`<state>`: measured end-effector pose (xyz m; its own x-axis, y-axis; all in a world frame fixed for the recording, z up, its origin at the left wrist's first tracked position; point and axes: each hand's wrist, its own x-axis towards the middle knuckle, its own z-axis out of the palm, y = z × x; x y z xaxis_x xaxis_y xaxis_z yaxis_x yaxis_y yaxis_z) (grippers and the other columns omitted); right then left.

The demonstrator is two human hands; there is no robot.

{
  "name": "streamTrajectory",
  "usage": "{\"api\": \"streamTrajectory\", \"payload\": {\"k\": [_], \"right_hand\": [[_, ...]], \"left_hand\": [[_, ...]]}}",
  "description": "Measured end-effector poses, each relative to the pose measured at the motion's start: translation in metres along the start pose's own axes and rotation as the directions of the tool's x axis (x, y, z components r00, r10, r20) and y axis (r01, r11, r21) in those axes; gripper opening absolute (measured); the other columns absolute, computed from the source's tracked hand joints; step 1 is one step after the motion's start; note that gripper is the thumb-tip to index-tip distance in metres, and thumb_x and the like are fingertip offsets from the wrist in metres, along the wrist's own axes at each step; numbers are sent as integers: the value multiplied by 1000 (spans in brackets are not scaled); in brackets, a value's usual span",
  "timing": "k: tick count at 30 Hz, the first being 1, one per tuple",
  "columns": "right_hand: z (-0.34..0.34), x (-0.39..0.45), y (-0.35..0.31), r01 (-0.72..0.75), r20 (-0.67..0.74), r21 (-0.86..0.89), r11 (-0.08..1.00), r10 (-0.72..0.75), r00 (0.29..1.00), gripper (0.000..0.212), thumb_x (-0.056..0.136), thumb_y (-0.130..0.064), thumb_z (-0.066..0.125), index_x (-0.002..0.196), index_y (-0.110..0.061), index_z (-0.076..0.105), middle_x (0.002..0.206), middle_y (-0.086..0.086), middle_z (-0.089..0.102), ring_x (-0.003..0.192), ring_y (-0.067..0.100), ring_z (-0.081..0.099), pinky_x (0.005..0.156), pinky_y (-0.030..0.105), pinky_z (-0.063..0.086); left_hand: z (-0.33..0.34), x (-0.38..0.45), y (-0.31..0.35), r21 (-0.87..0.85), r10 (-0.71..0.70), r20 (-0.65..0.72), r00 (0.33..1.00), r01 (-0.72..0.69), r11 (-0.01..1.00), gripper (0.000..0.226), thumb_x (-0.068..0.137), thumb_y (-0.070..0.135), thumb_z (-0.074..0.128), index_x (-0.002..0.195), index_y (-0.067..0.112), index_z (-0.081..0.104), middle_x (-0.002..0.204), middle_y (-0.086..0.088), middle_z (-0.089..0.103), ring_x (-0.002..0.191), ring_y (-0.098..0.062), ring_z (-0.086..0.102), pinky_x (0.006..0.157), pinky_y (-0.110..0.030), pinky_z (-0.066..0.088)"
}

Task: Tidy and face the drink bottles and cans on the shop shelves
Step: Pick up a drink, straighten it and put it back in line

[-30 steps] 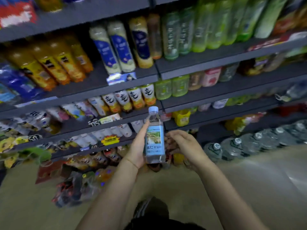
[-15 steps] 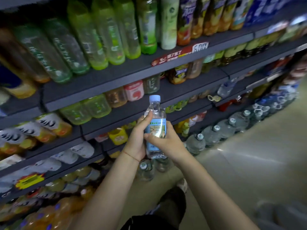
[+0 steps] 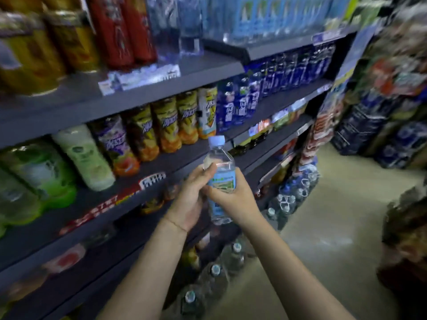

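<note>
I hold a small clear water bottle point(image 3: 220, 172) with a pale blue cap and a blue-green label upright in front of the shelves. My left hand point(image 3: 190, 199) wraps its left side, thumb up near the shoulder. My right hand point(image 3: 233, 199) grips the lower label from the right. Behind it, a dark shelf point(image 3: 180, 158) carries juice bottles point(image 3: 166, 128) with orange and purple labels. Dark blue bottles point(image 3: 240, 100) stand further right on that level. Pale blue water bottles point(image 3: 265, 17) line the shelf above.
Yellow and red cans point(image 3: 76, 38) stand at the upper left, green bottles point(image 3: 37, 179) at the left. Large water jugs point(image 3: 215, 273) sit on the floor under the shelves. Stacked drink packs point(image 3: 379, 125) fill the aisle's far right. The tan floor point(image 3: 323, 227) lies to my right.
The view has swung right along the aisle and up; different shelf sections now sit behind the bottle. Both hands kept their grip on the bottle, my right hand closing further around the label.
</note>
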<state>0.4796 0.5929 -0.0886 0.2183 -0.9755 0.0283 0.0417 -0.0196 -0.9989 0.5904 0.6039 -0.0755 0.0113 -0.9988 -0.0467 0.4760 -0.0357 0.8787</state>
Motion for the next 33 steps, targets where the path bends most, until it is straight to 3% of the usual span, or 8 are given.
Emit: {"api": "streamTrajectory", "payload": {"k": [5, 9, 11, 15, 24, 27, 31, 33], "right_hand": [[-41, 75, -33, 203, 108, -40, 978, -198, 974, 51, 68, -35, 81, 112, -21, 58, 100, 4, 73, 96, 23, 71, 86, 51, 56], [-96, 123, -51, 335, 225, -51, 941, -316, 922, 40, 75, -22, 83, 109, -29, 63, 96, -1, 74, 91, 17, 72, 82, 46, 59], [-129, 148, -57, 390, 293, -76, 918, -353, 889, 38, 73, -31, 84, 107, -33, 66, 95, -2, 73, 93, 19, 71, 80, 44, 59], [-196, 196, -79, 451, 386, -103, 886, -382, 840, 49, 67, -53, 82, 110, -37, 66, 99, -3, 70, 98, 20, 67, 80, 45, 57], [-263, 273, -136, 467, 444, 103, 878, -461, 768, 34, 69, -39, 83, 99, -37, 66, 94, -1, 69, 88, 13, 68, 73, 40, 58], [-277, 299, -154, 462, 430, 122, 878, -467, 773, 37, 65, -47, 82, 98, -39, 66, 99, -1, 65, 92, 11, 67, 71, 31, 57], [-285, 330, -176, 426, 452, 182, 886, -460, 764, 44, 76, -27, 82, 115, -29, 60, 100, -7, 70, 90, 6, 69, 70, 22, 55], [-285, 344, -187, 439, 441, 182, 880, -473, 763, 46, 79, -26, 80, 118, -27, 58, 102, -10, 71, 93, 4, 69, 74, 23, 55]], "left_hand": [[45, 64, 20, 18, 196, -50, 979, -195, 981, 41, 87, 27, 59, 119, 2, 63, 115, -18, 65, 104, -27, 64, 97, -39, 51], [90, 103, 14, 56, 316, -74, 946, -313, 948, 35, 86, 27, 63, 116, 10, 67, 113, -15, 68, 103, -26, 67, 92, -36, 55], [122, 122, 8, 110, 363, -113, 925, -351, 930, 44, 82, 30, 66, 121, 9, 64, 114, -14, 68, 103, -26, 67, 88, -34, 57], [186, 160, 1, 211, 429, -189, 883, -390, 896, 45, 84, 28, 65, 125, 9, 62, 116, -12, 69, 106, -27, 67, 84, -32, 56], [276, 234, 31, 456, 528, -275, 804, -374, 807, 43, 90, 26, 63, 130, 11, 60, 130, -16, 63, 123, -34, 58, 108, -51, 42], [294, 260, 44, 482, 534, -289, 795, -361, 798, 45, 92, 37, 59, 131, 13, 61, 129, -9, 66, 122, -27, 61, 107, -46, 44], [305, 289, 59, 541, 546, -291, 785, -336, 771, 74, 77, 71, 64, 136, 29, 57, 141, 6, 57, 132, -14, 51, 114, -45, 35], [309, 305, 67, 575, 587, -259, 767, -366, 732, 64, 78, 70, 61, 130, 31, 61, 136, 9, 60, 128, -9, 54, 113, -40, 37]]}}
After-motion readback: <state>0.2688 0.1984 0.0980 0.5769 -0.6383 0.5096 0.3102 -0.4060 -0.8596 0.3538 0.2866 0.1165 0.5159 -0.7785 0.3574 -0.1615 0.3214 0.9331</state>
